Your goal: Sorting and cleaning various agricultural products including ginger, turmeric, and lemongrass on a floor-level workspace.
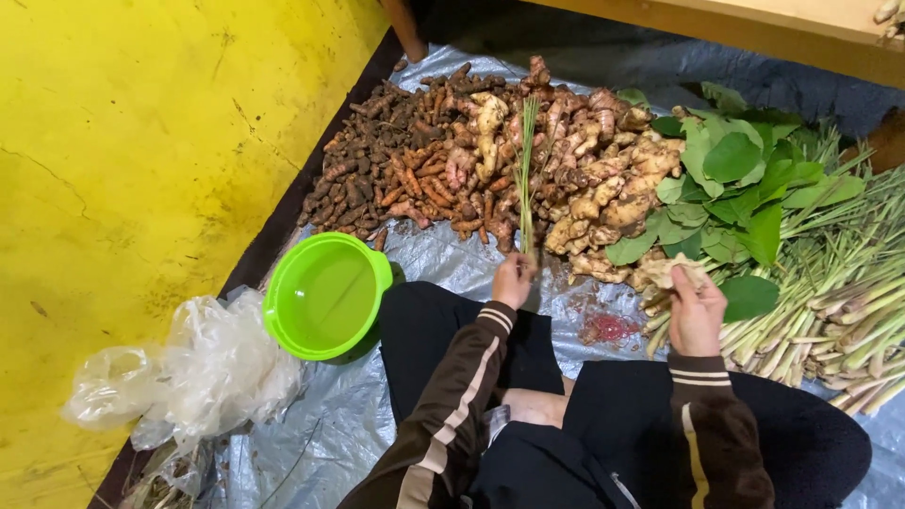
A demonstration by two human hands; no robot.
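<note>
My left hand grips the lower end of a thin green lemongrass stalk that stands upright in front of the root pile. My right hand is raised and closed on a pale piece of ginger root. Both arms wear dark brown sleeves with beige stripes. Ahead lies a heap of ginger and galangal roots, with dark orange turmeric roots to its left. Green leaves and a bundle of lemongrass stalks lie to the right.
A bright green plastic bowl sits at the left by my knee. Crumpled clear plastic bags lie beside it. Everything rests on a silvery plastic sheet. A yellow floor is at left, a wooden bench edge at the top.
</note>
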